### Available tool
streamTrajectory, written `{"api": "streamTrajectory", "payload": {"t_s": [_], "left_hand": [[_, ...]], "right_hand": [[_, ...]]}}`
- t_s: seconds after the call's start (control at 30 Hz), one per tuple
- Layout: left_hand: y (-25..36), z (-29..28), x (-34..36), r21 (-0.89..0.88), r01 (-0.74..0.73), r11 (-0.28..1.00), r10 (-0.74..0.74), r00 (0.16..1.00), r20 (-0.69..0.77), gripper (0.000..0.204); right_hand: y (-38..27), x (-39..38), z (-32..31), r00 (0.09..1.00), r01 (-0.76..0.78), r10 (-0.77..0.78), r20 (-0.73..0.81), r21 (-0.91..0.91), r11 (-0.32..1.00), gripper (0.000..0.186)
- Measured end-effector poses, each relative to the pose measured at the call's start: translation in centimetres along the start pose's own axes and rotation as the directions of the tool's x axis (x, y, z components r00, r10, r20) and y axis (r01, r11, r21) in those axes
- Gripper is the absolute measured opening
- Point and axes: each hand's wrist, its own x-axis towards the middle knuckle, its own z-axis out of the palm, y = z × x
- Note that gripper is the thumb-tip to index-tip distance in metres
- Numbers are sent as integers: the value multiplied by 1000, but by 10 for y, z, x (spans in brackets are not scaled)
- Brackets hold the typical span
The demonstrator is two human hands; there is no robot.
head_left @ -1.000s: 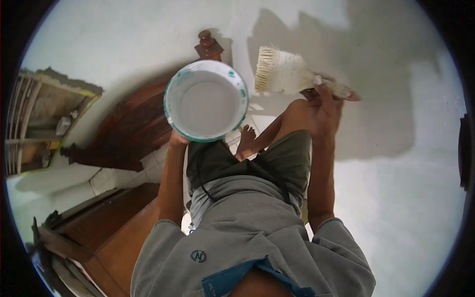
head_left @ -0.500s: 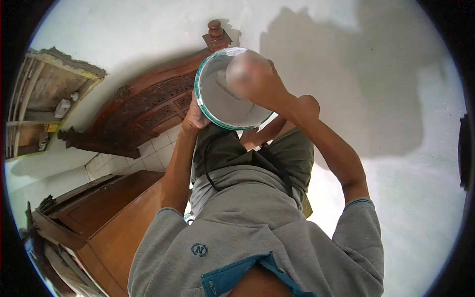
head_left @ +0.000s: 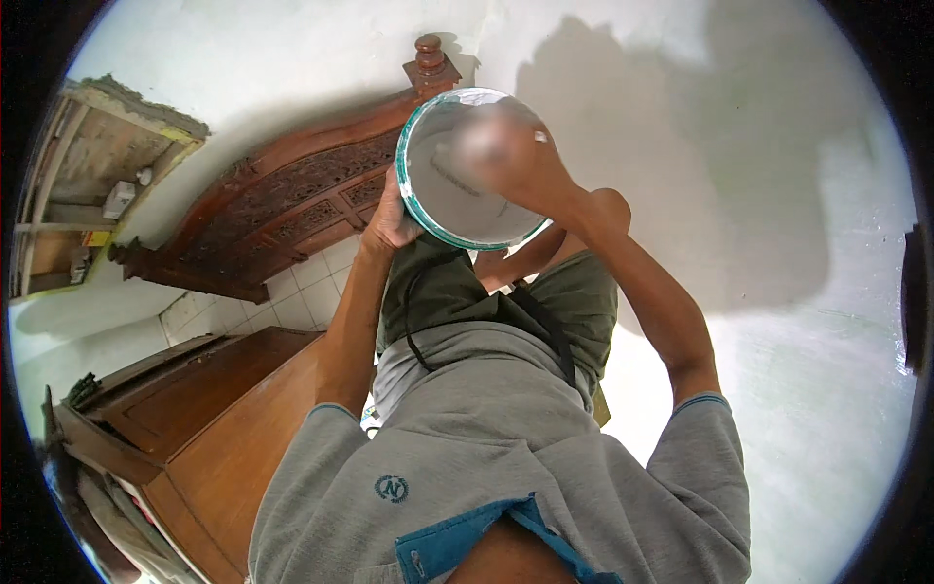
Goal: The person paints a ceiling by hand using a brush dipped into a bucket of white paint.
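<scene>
A round white bucket (head_left: 457, 216) with a green rim is tilted so that its mouth faces me, above my knees. White paint-like matter smears its rim and inner wall. My left hand (head_left: 392, 219) holds the bucket by its left outer side, the fingers hidden behind it. Inside the mouth, my right hand (head_left: 530, 167) is closed, its front part lost in a blur. Below that blur shows a narrow, dark, bristly edge (head_left: 454, 180). It may belong to a tool in this hand, but its kind cannot be made out.
Behind the bucket stands a carved wooden headboard (head_left: 302, 185) against the white wall (head_left: 662, 175). A wooden cabinet (head_left: 233, 428) lies at lower left. Small boxes sit in a wall recess (head_left: 107, 185) at far left. My shadow falls on the wall.
The bucket has shifted slightly right and up in the picture, with my left hand still on it. My right hand has moved slightly to the right inside its mouth.
</scene>
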Motion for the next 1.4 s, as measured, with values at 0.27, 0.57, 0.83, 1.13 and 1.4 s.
{"api": "streamTrajectory", "payload": {"t_s": [0.27, 0.57, 0.83, 1.13, 1.4], "left_hand": [[-2, -14, 6, -68, -16, 998, 20, 998, 67, 79], [-1, -6, 4, -61, 35, 998, -28, 993, 114, 73], [-2, -1, -6, 114, -415, 903, 353, 866, 354, 47], [-22, -38, 6, 54, -212, 976, 191, 947, 259, 51], [-31, -46, 9, -67, -186, 980, 193, 973, 127, 44]], "right_hand": [[-3, -19, -40, 842, -237, 532, -90, 824, 515, 32], [42, -58, -36, 817, 67, 576, 26, 988, -140, 19], [34, -51, -55, 823, 145, 568, -7, 969, -198, 15], [105, -7, -152, 548, 97, 444, -709, 581, 808, 17], [140, 70, -220, 651, -226, -181, -737, -416, 881, 24]]}}
